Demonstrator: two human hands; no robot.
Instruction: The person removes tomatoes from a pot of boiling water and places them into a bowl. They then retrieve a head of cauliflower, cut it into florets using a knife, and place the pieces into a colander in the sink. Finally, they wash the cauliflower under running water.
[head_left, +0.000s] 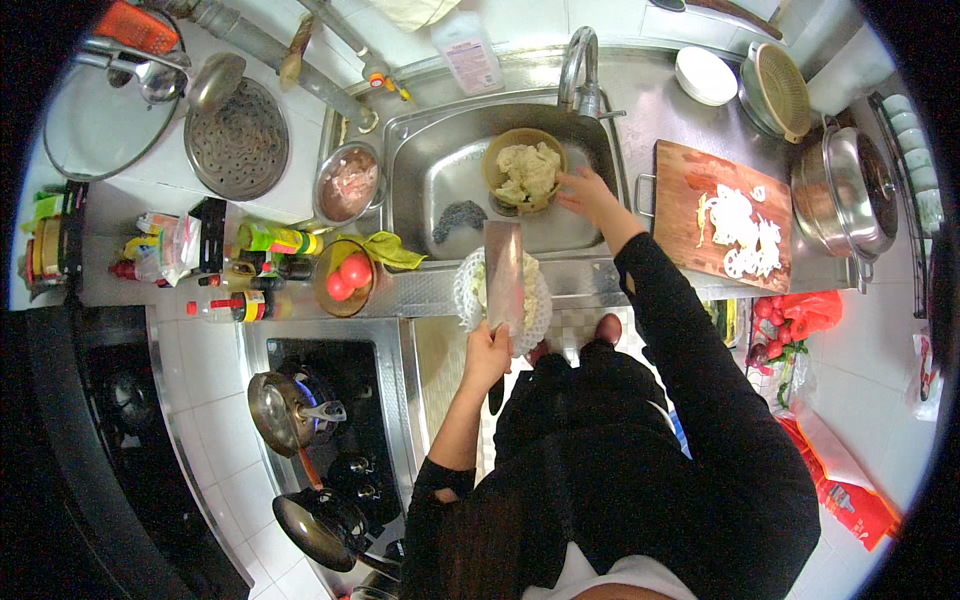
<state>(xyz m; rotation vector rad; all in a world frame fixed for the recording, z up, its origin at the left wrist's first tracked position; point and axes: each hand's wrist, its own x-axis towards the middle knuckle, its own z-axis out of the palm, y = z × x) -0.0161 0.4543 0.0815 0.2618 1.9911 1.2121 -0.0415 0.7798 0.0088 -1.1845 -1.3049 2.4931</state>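
Observation:
My left hand (489, 360) grips a cleaver (504, 274) near its dark handle, with the broad blade pointing towards the sink. Under and around the blade is a pale cauliflower head (529, 289) in a white foam net (466, 279); what supports it is hidden. My right hand (589, 196), fingers apart, is at the right rim of a yellowish bowl (491, 161) in the sink; whether it touches the rim is unclear. Cauliflower pieces (529, 171) fill this bowl.
The steel sink (450, 165) holds a dark scouring pad (459, 219). Right of it, sliced white food (735, 225) lies on a wooden board (679, 187). Left are a bowl of meat (349, 184), tomatoes (350, 275) and bottles (279, 240). A pan (279, 412) sits over a lit burner.

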